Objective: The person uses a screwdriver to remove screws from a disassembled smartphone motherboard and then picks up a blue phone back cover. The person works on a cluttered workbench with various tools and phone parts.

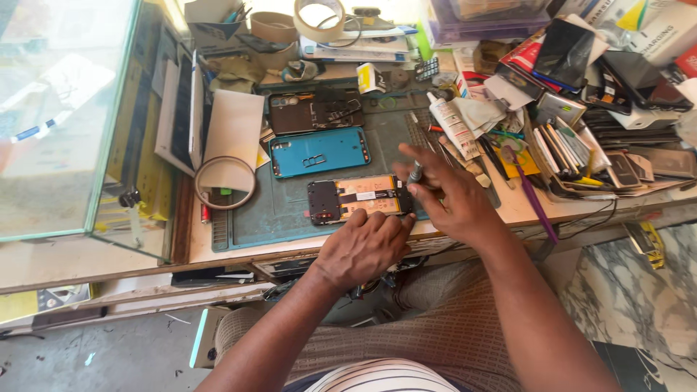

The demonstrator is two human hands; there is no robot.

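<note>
An opened phone (361, 197) lies lengthwise across the counter's mat (290, 210), left hand (361, 247) curled closed at its near edge, right hand (446, 196) gripping a screwdriver (415, 173) over its right end.

We see a blue back cover (319, 151) on the mat (254, 210), w/ a dark frame (314, 110) just behind it. A tape ring (224, 182) lies at the mat's left edge, near a white card (232, 127). Another tape roll (319, 18) sits at the bench (508, 207) rear. Glue tube (451, 125) to the right, by stacked phones (617, 94). Glass case (58, 116) on the left.
</note>
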